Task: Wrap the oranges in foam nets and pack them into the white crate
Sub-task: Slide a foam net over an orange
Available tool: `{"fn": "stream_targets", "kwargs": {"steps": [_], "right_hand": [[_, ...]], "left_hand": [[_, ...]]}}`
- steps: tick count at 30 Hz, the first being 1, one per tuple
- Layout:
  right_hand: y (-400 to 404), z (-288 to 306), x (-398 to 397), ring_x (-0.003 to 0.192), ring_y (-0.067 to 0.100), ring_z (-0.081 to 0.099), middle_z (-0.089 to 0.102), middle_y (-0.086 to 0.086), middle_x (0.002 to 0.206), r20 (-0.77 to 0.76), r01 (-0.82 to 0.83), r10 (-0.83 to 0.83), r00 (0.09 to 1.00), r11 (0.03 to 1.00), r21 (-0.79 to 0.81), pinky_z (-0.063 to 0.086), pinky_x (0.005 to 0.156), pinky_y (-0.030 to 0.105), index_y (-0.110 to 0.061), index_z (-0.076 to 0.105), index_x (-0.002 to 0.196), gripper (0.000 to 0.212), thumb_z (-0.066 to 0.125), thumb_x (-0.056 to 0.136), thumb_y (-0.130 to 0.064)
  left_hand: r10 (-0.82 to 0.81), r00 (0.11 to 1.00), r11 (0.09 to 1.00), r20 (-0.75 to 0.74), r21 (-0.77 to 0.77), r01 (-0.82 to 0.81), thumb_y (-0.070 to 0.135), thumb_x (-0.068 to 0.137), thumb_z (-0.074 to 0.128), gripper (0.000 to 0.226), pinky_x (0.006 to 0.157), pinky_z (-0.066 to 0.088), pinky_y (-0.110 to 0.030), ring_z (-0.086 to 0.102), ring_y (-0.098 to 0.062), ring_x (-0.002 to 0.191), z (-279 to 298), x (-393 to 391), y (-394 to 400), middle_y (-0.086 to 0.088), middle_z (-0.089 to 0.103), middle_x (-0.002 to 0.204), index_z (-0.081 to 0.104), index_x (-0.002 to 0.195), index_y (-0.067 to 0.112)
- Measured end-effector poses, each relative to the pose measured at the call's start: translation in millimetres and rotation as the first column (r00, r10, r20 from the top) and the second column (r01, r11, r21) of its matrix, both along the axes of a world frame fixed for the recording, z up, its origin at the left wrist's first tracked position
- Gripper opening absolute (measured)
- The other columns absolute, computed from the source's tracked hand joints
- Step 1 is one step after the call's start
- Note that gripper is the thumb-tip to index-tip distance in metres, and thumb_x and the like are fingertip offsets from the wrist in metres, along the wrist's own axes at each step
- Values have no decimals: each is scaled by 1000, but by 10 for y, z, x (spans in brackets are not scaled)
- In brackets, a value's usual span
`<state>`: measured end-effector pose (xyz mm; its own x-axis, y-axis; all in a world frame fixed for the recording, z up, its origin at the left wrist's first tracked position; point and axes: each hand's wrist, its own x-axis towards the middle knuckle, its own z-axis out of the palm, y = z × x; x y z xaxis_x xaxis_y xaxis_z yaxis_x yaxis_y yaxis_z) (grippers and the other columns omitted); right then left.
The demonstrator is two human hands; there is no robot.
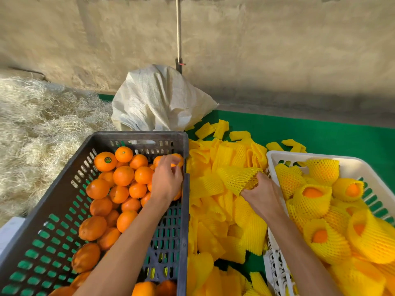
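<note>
**One hand in the oranges, one on a net**

At the far left a heap of pale straw (40,124) lies against the wall. Next to it stands the dark crate (64,174), with loose oranges (123,175) piled along its left and far sides. My left hand (166,180) reaches into that crate's far right corner, fingers curled around an orange (179,159) there; I grip it against the crate wall. Behind the crate slumps a white woven sack (158,99).

Between the two crates, a pile of flat yellow foam nets (215,210) covers the green counter (320,133). My right hand (261,194) is above this pile, pinching one foam net (237,177) that bulges open toward the left.

On the right sits the white crate (275,155), just beside my right hand. It already holds several wrapped oranges (313,198), each sleeved in yellow netting with orange peel showing at the open end.
</note>
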<state>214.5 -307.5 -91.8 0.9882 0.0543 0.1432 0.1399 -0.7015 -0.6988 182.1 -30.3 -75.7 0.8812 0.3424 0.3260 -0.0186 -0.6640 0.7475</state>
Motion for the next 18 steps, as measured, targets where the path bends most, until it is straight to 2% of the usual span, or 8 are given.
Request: {"fn": "stream_targets", "kwargs": {"steps": [2,4,7,9,11,13,15,18], "right_hand": [[16,-38,-8,78,21,56,56,-1,83,-55,-18,18,998,1000,-4,36,59,28,-28,43,80,36,78,78,-38],[39,-79,-7,87,26,60,59,2,91,-101,-45,46,994,999,16,50,72,39,-24,49,89,35,78,78,-40],[64,-101,-17,97,27,61,62,3,102,-121,-59,61,991,998,19,53,85,49,-20,55,100,38,79,79,-41],[68,-107,-27,94,25,60,61,1,101,-101,-63,64,993,998,18,54,82,47,-23,53,98,38,80,78,-41],[64,-97,-45,93,24,59,59,-1,100,-87,-68,67,994,998,-4,53,77,43,-26,51,97,38,79,78,-42],[65,-93,-55,92,24,58,54,-4,96,-87,-90,87,992,995,-41,47,67,38,-29,46,92,36,78,78,-39],[59,-83,-61,92,26,57,49,-9,93,-91,-105,94,991,985,-135,36,60,33,-28,44,92,36,75,77,-38],[54,-64,-40,105,29,58,54,0,111,-91,-110,88,992,955,-276,37,69,33,-15,48,124,58,73,79,-41]], "left_hand": [[-50,954,994,-297,78,77,7,97,59,27,66,47,-40,65,-41,100,-268,-47,144,-18,65,120,62,124,9],[-88,862,958,-499,194,210,14,96,67,43,72,52,-44,64,-40,106,-494,-82,194,-11,52,144,56,137,14],[-103,827,894,-552,314,321,26,99,67,63,78,57,-46,61,-37,119,-714,-67,154,-2,23,164,38,154,20],[-69,801,857,-595,376,353,28,103,61,77,83,58,-41,56,-29,132,-813,-55,129,2,5,172,15,165,25],[6,795,826,-606,451,338,22,105,59,81,76,57,-36,61,-27,125,-845,-61,96,2,-1,173,6,166,27],[75,821,800,-566,526,289,15,103,59,70,68,53,-35,68,-29,105,-798,-61,56,-5,11,168,21,162,23],[74,820,815,-568,508,279,11,103,58,51,70,54,-39,68,-33,98,-659,-59,18,-10,23,159,40,150,18],[91,794,842,-601,472,260,2,101,58,35,80,55,-42,66,-39,107,-357,-30,37,-15,31,151,54,134,9]]}}
